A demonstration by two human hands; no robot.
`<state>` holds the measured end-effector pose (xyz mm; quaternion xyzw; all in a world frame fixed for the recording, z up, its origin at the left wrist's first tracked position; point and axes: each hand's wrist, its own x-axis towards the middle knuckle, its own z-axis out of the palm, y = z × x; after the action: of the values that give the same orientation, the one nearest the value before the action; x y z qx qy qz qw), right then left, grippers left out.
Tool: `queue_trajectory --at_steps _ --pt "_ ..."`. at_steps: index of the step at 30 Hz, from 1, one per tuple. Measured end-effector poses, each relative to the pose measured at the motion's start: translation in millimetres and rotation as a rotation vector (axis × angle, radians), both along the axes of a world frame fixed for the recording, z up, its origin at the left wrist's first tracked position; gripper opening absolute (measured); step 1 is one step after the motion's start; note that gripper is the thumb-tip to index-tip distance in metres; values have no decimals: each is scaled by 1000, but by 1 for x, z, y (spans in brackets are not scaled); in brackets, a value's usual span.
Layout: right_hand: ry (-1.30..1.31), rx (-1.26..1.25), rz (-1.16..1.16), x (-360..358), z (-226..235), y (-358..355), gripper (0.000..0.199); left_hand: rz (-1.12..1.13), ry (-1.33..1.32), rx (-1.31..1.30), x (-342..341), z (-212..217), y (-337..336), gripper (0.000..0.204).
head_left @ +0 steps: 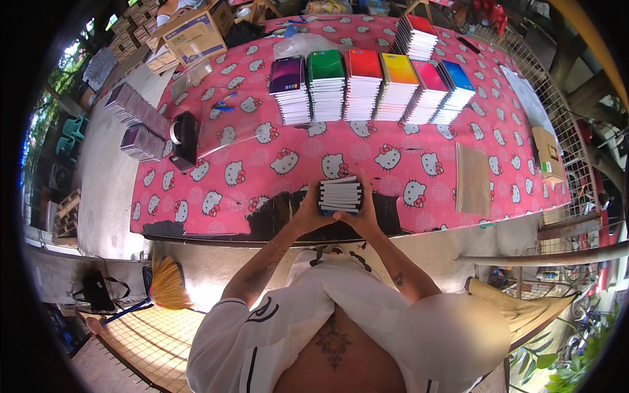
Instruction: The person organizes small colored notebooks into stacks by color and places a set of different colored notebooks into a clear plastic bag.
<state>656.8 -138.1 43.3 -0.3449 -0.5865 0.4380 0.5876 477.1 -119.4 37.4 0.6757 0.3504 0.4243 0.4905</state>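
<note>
At the table's near edge, a small stack of spiral-bound notebooks [340,195] is gripped between both my hands, white page edges and dark bindings facing up. My left hand [309,213] is closed round its left side. On the right side my right hand [362,217] presses in, its thumb across the near end. Farther off stands a row of notebook stacks with purple [288,95], green [326,88], red [362,88], yellow [397,88], pink [427,92] and blue [455,92] covers. Behind them is another red-topped stack [415,39].
A pink cat-print cloth [295,141] covers the table, torn black at the front. Left are a black tape dispenser [185,141], wrapped stacks [141,141], pens [225,103] and a cardboard box [193,36]. Right lie a brown flat sheet [473,178] and a small box [548,156].
</note>
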Motion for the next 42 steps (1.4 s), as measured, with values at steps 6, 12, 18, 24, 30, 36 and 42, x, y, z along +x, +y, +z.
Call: queue_trajectory --at_steps 6,12,18,24,30,36,42 --pt "-66 -46 -15 0 -12 -2 113 3 152 6 -4 -6 0 90" --pt "-148 -167 47 11 -8 -1 92 -41 219 -56 -6 10 4 86" --pt "-347 -294 121 26 1 7 91 58 393 14 -7 22 2 82" --pt "-234 -113 149 28 -4 10 102 -96 195 -138 -17 28 5 95" --pt "-151 -202 180 19 -2 8 100 0 121 -103 -10 3 -4 99" --pt "-147 -223 216 23 -3 11 96 202 234 42 2 -1 -9 104" --pt "67 -235 343 33 1 13 73 369 664 849 -3 36 -38 79"
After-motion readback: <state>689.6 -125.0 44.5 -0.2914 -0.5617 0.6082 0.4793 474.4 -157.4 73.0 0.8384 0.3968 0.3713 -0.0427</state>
